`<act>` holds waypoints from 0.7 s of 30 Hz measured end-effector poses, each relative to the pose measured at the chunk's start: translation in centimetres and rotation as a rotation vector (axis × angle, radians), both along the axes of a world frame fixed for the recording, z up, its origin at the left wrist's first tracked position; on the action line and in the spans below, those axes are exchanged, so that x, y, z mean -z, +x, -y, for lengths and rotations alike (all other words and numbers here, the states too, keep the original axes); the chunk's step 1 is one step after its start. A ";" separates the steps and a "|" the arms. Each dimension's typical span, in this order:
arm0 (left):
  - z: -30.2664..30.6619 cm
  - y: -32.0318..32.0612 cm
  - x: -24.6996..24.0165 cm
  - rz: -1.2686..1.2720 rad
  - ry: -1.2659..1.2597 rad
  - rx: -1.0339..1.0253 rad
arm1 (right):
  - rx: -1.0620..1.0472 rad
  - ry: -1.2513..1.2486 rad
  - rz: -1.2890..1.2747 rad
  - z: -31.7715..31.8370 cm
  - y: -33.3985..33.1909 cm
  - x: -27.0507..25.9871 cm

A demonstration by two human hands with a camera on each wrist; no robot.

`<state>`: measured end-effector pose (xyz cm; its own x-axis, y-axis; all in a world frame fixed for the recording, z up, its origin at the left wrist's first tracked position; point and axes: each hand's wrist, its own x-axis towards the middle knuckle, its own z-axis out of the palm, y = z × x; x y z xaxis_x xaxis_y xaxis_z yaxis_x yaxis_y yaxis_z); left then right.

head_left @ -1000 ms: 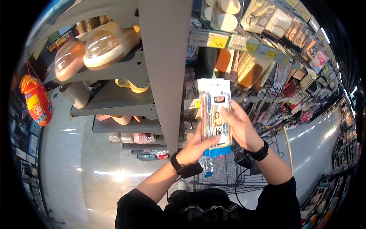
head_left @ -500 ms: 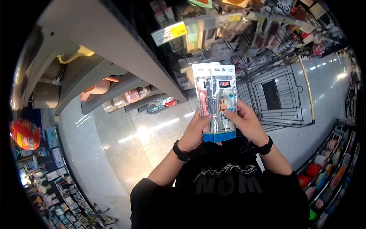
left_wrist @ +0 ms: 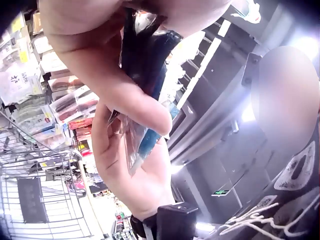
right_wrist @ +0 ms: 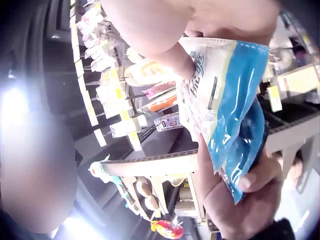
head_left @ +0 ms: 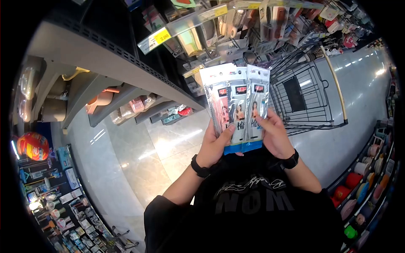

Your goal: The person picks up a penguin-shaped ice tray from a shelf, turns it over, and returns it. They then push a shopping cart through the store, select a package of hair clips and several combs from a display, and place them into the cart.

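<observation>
Three flat packets with comb pictures are fanned side by side in front of the chest in the head view: a pinkish one point(head_left: 220, 101) at left, a middle one point(head_left: 238, 105), and a silvery one point(head_left: 257, 99) at right. Their lower ends are blue. The left hand point(head_left: 214, 145) pinches the left packets, thumb on the front. The right hand point(head_left: 276, 135) grips the right packet, its thumb also on the front. In the right wrist view the blue ends point(right_wrist: 245, 90) show close up between both hands; the fingers behind the packets are mostly hidden.
A wire shopping cart point(head_left: 312, 97) stands beyond the right hand. Grey shelving point(head_left: 114, 55) with tubs rises at left, and hanging goods with a price strip point(head_left: 185, 27) are ahead. More shelves of goods point(head_left: 358, 181) line the lower right.
The packets have spread from an overlapping stack into a fan, the right one shifting rightward with the right hand. The view has turned down from the shelf, bringing more of the cart in.
</observation>
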<state>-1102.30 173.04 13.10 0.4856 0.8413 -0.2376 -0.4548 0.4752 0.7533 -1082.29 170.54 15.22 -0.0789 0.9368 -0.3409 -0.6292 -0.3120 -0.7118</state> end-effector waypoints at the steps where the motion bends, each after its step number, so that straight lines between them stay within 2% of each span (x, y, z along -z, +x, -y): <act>1: 0.4 0.9 -0.3 -0.054 0.048 -0.018 | 0.000 -0.018 -0.071 0.5 0.7 0.3; 3: 1.4 2.6 -0.9 -0.170 0.141 -0.055 | -0.024 -0.002 -0.094 1.6 2.2 0.9; 6: 3.1 4.8 -1.6 -0.223 0.104 -0.082 | -0.031 0.012 -0.140 2.8 4.3 0.6; 9: 4.0 6.4 -4.5 0.044 -0.222 -0.018 | 0.008 0.023 -0.166 3.9 6.6 0.6; 12: 5.3 8.9 -5.5 -0.171 -0.147 -0.071 | 0.016 0.022 -0.192 4.7 9.5 1.1; 18: 7.4 12.5 -6.1 -0.449 0.028 -0.156 | 0.006 0.058 -0.224 5.4 12.8 0.4; 21: 8.1 13.9 -6.0 -0.429 0.062 -0.200 | -0.022 0.103 -0.257 5.6 12.4 0.7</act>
<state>-1088.40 164.98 19.11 0.1816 0.9273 -0.3274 -0.1740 0.3579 0.9174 -1069.91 164.92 14.57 -0.1709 0.9626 -0.2103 -0.7874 -0.2617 -0.5582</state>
